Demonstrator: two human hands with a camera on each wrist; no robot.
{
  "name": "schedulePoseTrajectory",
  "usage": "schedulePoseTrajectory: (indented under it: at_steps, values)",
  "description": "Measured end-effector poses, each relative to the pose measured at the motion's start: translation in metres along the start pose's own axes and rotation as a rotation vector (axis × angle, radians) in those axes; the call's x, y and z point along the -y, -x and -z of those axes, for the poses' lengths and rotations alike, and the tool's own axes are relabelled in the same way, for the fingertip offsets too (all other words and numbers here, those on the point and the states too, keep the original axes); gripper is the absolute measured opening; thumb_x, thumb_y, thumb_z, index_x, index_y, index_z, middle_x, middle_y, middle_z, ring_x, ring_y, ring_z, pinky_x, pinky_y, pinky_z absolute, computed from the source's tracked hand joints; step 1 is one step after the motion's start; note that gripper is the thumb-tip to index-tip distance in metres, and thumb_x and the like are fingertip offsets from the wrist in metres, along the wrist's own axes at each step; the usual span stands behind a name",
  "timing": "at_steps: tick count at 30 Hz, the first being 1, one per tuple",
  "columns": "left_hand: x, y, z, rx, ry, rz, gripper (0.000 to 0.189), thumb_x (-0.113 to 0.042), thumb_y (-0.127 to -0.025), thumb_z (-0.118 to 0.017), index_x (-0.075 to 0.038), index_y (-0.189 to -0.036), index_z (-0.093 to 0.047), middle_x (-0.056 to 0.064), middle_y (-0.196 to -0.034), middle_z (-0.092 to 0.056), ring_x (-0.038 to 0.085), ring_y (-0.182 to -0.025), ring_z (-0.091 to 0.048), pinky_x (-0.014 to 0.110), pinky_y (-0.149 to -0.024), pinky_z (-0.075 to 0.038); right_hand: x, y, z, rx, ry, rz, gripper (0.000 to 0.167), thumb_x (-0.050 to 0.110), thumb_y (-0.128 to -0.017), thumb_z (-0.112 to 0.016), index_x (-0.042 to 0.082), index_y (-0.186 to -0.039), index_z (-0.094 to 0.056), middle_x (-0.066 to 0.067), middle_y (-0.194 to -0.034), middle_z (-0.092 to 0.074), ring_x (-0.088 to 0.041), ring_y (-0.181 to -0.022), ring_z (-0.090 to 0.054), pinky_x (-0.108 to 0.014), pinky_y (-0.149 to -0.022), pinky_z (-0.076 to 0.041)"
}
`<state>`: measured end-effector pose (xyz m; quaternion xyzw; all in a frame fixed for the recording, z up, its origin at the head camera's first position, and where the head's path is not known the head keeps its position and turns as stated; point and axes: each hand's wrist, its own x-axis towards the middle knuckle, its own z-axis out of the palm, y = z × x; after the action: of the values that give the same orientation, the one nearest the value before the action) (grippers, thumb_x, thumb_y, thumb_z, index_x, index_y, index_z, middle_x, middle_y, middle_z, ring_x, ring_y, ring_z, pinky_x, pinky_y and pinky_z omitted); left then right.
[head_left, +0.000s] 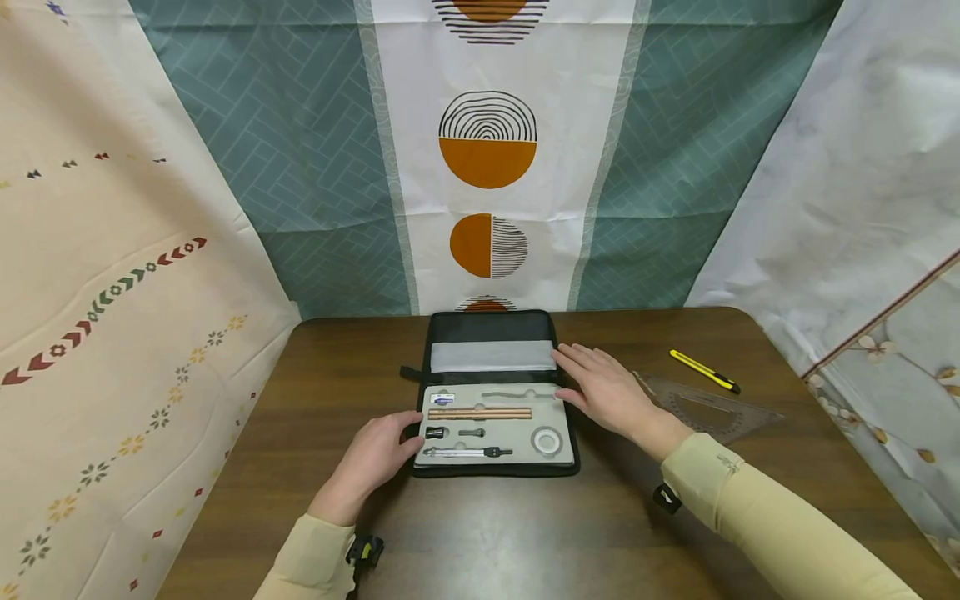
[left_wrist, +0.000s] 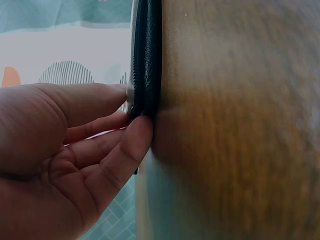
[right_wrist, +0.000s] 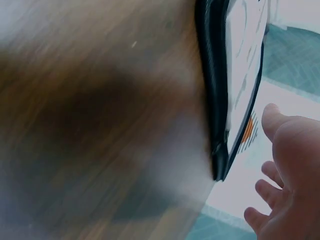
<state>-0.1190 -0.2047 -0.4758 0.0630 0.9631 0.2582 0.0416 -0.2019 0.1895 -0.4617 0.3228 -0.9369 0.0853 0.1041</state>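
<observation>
A black zippered drawing-set case (head_left: 495, 470) lies unfolded on the table. Its light grey tray holds two wooden pencils (head_left: 480, 413), a compass (head_left: 468, 452), a small black sharpener (head_left: 435, 432), a white eraser (head_left: 442, 398), a short metal piece (head_left: 472, 432) and a round white ring (head_left: 547, 442). My left hand (head_left: 384, 450) pinches the case's left edge, thumb on the tray side and fingers against the zippered side (left_wrist: 148, 55). Over at the right edge, my right hand (head_left: 603, 390) is spread with straight fingers near the fold; the right wrist view shows nothing in it.
Right of the case, a clear triangular ruler (head_left: 738, 417) with a protractor cut-out lies partly behind my right wrist. Beyond it is a yellow utility knife (head_left: 703, 371). The wooden table (head_left: 480, 533) meets a patterned cloth (head_left: 330, 208) at the back.
</observation>
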Motion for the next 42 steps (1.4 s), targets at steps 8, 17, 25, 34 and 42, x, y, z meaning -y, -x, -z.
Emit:
schedulePoseTrajectory:
  at_steps: [8, 17, 25, 34, 42]
  values:
    - [0.000, 0.001, 0.001, 0.002, 0.017, 0.002, 0.043, -0.013, -0.101, -0.083, -0.001, -0.141, -0.073, 0.021, -0.144, -0.070, 0.041, -0.132, -0.067, 0.061, -0.112, -0.053, -0.022, 0.012, 0.006, 0.026, 0.031, -0.086, 0.073, 0.035, -0.106, -0.077, 0.001, -0.164, -0.049, -0.022, -0.167, -0.049, -0.045, -0.155, -0.045, -0.061, -0.128, -0.034]
    - [0.001, 0.003, 0.003, 0.005, 0.014, 0.020, 0.043, -0.013, -0.101, -0.082, -0.003, -0.142, -0.073, 0.021, -0.145, -0.070, 0.042, -0.133, -0.066, 0.062, -0.111, -0.053, -0.049, 0.022, 0.009, 0.017, 0.057, -0.125, 0.071, 0.033, -0.107, -0.075, -0.002, -0.164, -0.048, -0.026, -0.165, -0.051, -0.047, -0.152, -0.048, -0.063, -0.126, -0.036]
    - [0.000, 0.002, 0.002, 0.015, 0.016, 0.030, 0.044, -0.015, -0.102, -0.082, -0.004, -0.143, -0.073, 0.021, -0.146, -0.069, 0.042, -0.134, -0.065, 0.062, -0.112, -0.052, -0.069, 0.033, 0.010, 0.004, 0.065, -0.169, 0.072, 0.031, -0.105, -0.078, -0.005, -0.161, -0.050, -0.030, -0.162, -0.052, -0.049, -0.149, -0.050, -0.067, -0.122, -0.038]
    - [0.001, 0.001, 0.000, 0.010, 0.008, 0.034, 0.043, -0.014, -0.101, -0.082, -0.004, -0.142, -0.073, 0.021, -0.146, -0.069, 0.042, -0.134, -0.065, 0.062, -0.112, -0.052, -0.090, 0.046, 0.010, 0.000, 0.067, -0.191, 0.071, 0.033, -0.107, -0.075, -0.006, -0.161, -0.050, -0.031, -0.161, -0.052, -0.050, -0.148, -0.050, -0.066, -0.121, -0.039]
    - [0.000, 0.002, 0.002, 0.007, 0.014, 0.033, 0.043, -0.015, -0.101, -0.082, -0.003, -0.142, -0.073, 0.021, -0.145, -0.069, 0.041, -0.133, -0.066, 0.062, -0.111, -0.053, -0.110, 0.058, 0.017, 0.034, 0.059, -0.270, 0.073, 0.035, -0.109, -0.072, -0.007, -0.162, -0.046, -0.033, -0.162, -0.048, -0.054, -0.147, -0.049, -0.069, -0.119, -0.039]
